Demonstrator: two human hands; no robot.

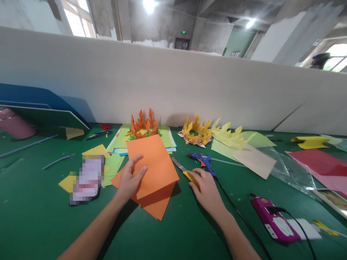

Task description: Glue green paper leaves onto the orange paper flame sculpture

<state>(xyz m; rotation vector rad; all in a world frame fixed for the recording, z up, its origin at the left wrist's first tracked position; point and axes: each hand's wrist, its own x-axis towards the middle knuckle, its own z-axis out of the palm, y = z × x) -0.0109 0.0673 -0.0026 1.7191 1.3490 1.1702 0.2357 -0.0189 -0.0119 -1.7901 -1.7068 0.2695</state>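
My left hand [132,178] grips an orange paper sheet [157,162] near its left edge, with the thumb and a finger on top. This sheet is tilted and casts a shadow on more orange paper [159,206] beneath it. In my right hand [207,189] is a yellow utility knife [193,179], its metal blade pointing away and to the left, apart from the paper. A blue glue gun [202,160] lies just beyond that hand. Behind the orange sheet, an orange paper crown [143,124] stands on a stack of coloured paper [118,139].
A yellow paper crown [195,131] and pale yellow pointed strip [230,136] stand along the white partition [173,83]. A phone [87,178] lies left, a magenta device [273,218] with a cable right. The glue gun's cord [238,213] runs past my right forearm.
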